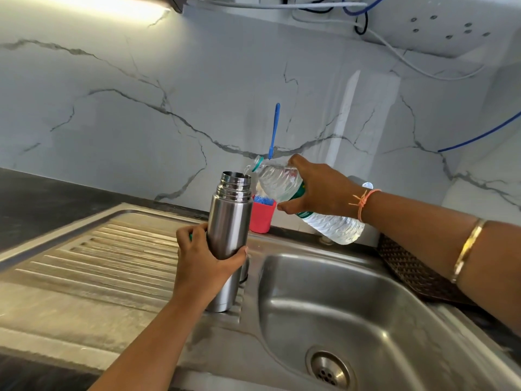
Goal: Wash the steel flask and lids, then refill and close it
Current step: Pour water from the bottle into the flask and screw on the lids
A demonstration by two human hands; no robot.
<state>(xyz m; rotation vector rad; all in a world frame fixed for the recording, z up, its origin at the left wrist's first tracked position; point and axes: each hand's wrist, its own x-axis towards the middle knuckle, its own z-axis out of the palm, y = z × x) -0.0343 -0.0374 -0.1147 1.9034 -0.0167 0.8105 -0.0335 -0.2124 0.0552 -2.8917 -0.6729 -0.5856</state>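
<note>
Left hand (203, 258) curls fingers and thumb round the open steel flask (229, 221), upright on the drainboard (98, 263) at the left edge of the basin (338, 292). Right hand (318, 190) grips a tilted plastic bottle (279, 183), mouth just above the flask's rim, water seemingly trickling in. A red cup (263, 218) stands close behind the flask.

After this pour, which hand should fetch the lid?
Probably right: the right hand only tilts the plastic bottle and can set it down, while the left hand grips the flask, steadying it on the drainboard.
</note>
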